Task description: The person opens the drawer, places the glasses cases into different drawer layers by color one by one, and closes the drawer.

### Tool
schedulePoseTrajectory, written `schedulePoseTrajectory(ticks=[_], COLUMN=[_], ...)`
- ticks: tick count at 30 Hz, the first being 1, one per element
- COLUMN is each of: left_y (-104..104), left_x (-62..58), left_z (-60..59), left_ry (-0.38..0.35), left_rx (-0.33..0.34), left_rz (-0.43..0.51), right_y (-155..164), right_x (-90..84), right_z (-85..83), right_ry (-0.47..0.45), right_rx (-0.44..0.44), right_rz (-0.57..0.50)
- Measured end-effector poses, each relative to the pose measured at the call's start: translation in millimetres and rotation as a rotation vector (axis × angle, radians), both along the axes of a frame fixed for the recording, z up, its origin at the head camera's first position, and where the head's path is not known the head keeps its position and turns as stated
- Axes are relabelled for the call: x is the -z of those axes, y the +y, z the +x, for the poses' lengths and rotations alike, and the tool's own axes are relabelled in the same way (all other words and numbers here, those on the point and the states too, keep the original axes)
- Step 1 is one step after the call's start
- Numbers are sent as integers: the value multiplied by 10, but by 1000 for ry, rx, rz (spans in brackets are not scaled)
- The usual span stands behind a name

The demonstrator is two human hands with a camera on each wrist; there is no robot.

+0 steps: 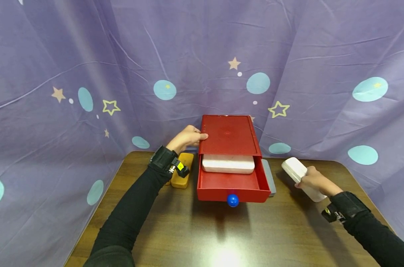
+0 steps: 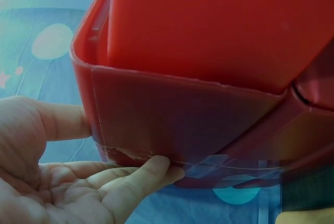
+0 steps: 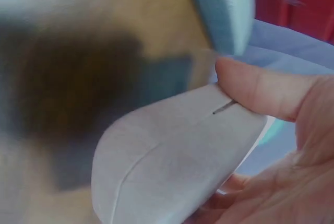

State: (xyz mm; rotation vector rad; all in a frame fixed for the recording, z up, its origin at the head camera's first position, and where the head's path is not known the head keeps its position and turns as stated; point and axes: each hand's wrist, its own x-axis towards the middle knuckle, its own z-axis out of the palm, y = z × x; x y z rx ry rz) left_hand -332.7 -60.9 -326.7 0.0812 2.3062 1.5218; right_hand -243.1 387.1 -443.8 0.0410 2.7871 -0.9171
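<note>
A red drawer box (image 1: 227,135) stands at the back of the table, its drawer (image 1: 230,181) pulled out toward me. Inside the drawer lies a white glasses case (image 1: 228,164), partly under the box's top. My left hand (image 1: 187,138) touches the box's left side, thumb on the top's edge and fingers extended along the side wall (image 2: 156,114). On the right, my right hand (image 1: 315,181) grips a second white glasses case (image 1: 294,170), tilted above the table. The right wrist view shows its seam and the thumb across one end of the case (image 3: 167,156).
Left of the box lies a yellow case (image 1: 181,181), with another yellow edge beside it. A grey case (image 1: 269,178) lies against the box's right side. A blue knob (image 1: 232,200) sticks out from the drawer front. Behind the wooden table (image 1: 175,230) hangs a purple curtain (image 1: 202,55).
</note>
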Motion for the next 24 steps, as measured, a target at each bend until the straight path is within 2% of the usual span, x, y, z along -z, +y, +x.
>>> schedulePoseTrajectory(ticks=[6, 16, 24], left_y=[10, 18, 20], left_x=[1, 7, 8], left_z=[-5, -6, 2], left_ry=[-12, -15, -18], left_rx=[-13, -31, -28], left_rz=[16, 45, 30], right_y=[-27, -282, -526], right_x=[-356, -1003, -1288], right_z=[56, 204, 357], right_ry=[100, 233, 411], right_rx=[-42, -66, -80], right_rz=[-104, -139, -211])
